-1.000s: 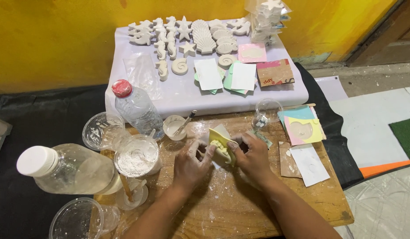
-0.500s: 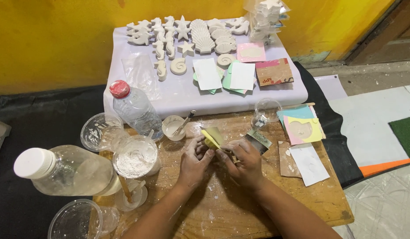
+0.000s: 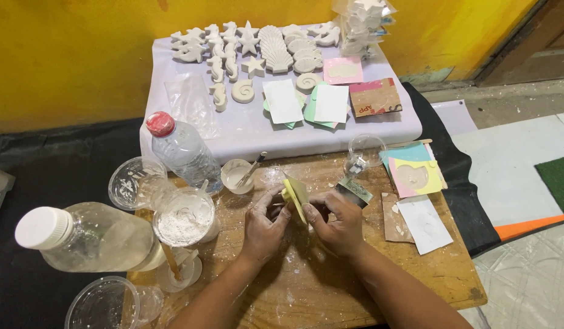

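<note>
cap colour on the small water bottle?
Red; the small water bottle has a red cap, seen clearest in the head view.

Bare table [image 3: 306,274] lies open around and below the hands [image 3: 303,222]. To their left the way is crowded: a powder cup [image 3: 185,218], a lying jar [image 3: 90,237], an upright bottle [image 3: 181,151] and empty cups [image 3: 135,183]. Ahead stand a small cup [image 3: 236,176] and the white tray [image 3: 245,131]; to the right lie cards [image 3: 416,210].

Yellow mould [image 3: 296,196] now upright btwn left hand [image 3: 262,226] & right hand [image 3: 336,220], tilted edge-on; earlier lay flatter.
</note>
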